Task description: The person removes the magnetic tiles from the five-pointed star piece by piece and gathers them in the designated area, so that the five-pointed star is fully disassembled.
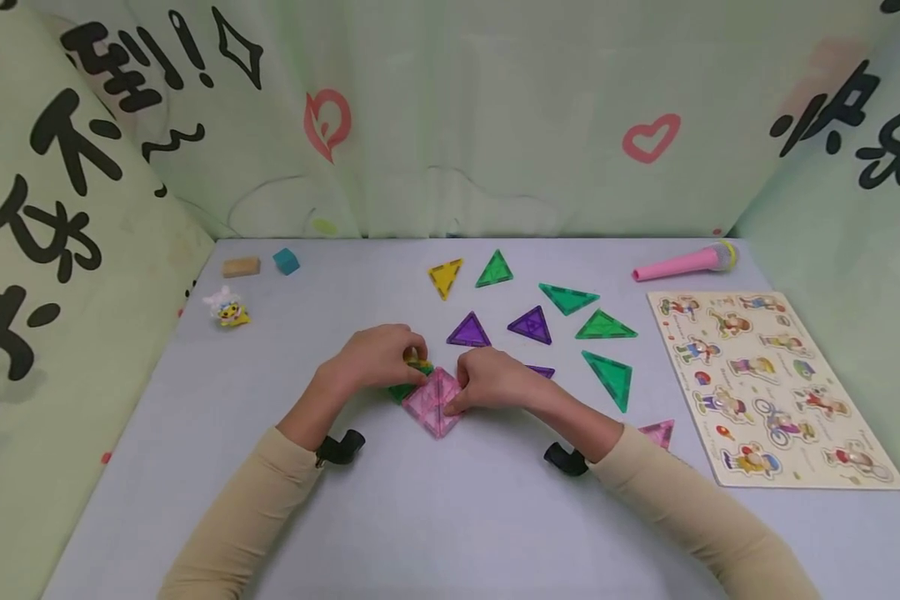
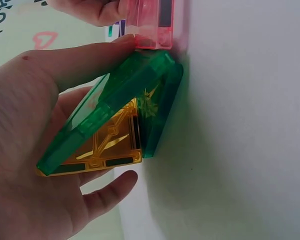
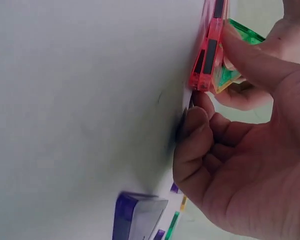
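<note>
Table holds a barely started build. Done so far: pink square tiles joined flat, lying between both hands. Left hand pinches a green tile with a yellow tile under it, tilted, its corner touching the pink edge; not seated yet, I'd judge. Right hand grips the pink tiles' edge, thumb on top, fingers curled below. Left over: loose triangles beyond the right hand, green, purple, yellow, most still unused.
</note>
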### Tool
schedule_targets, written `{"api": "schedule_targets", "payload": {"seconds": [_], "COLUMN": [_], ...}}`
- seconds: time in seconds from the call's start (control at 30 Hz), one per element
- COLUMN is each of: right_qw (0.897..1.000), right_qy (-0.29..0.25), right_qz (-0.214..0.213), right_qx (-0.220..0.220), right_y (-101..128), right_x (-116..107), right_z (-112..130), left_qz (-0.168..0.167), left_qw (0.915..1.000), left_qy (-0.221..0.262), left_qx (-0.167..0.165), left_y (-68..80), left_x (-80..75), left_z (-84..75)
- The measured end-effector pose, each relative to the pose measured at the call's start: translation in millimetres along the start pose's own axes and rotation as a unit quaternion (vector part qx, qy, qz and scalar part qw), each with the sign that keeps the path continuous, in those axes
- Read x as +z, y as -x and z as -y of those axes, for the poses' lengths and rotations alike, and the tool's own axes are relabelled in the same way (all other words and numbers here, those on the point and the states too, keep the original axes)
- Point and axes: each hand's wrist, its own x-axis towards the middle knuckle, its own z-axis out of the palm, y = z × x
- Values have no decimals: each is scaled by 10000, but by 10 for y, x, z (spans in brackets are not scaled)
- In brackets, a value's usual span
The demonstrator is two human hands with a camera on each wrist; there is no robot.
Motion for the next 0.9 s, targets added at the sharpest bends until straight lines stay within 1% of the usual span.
{"api": "schedule_targets", "payload": {"seconds": [0.07,0.13,0.2,0.33,0.4,0.5,0.63,0.73,0.83,0.9], "right_qw": [10000,9999,9997,9992,9991,9993,9990,9967,9930,9900], "right_qy": [1,58,121,229,197,68,-329,-743,-1105,-1325], "right_qz": [-85,-153,-215,-336,-378,-346,-239,-183,-188,-262], "right_qx": [25,23,27,44,8,-93,-204,-286,-361,-398], "right_y": [5,15,30,65,72,63,44,46,51,51], "right_x": [16,32,53,86,87,74,60,40,18,6], "right_z": [2,2,0,0,1,-21,-99,-164,-211,-236], "left_qz": [-18,-31,-7,91,128,202,337,420,445,421], "left_qw": [10000,9999,9994,9964,9955,9955,9947,9905,9857,9833], "left_qy": [-14,-79,-179,-264,-229,-57,415,864,1174,1345], "left_qx": [6,114,308,802,907,919,873,988,1123,1154], "left_y": [12,24,38,49,33,-10,-60,-102,-148,-176], "left_x": [-1,3,12,24,26,31,29,20,11,4], "left_z": [-13,-32,-66,-169,-206,-215,-170,-136,-113,-105]}}
